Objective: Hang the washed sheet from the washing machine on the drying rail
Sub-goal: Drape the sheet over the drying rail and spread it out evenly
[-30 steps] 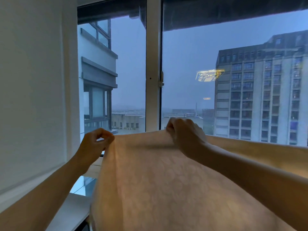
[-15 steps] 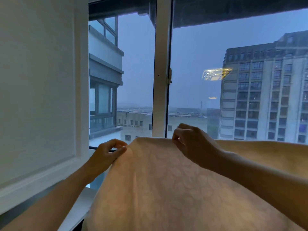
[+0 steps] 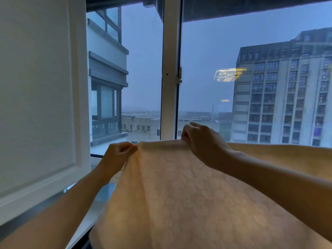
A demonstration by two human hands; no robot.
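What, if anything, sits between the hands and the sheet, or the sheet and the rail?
Nothing visible. The left hand and right hand both pinch the top fold of the sheet directly. A short dark bar, probably the rail, shows beside the left hand; the sheet hides the rest of it.

Sheet runs off the bottom and right edges, no idea how low it hangs. It hides the rail except a dark stub, and the right hand covers its own fingertips.
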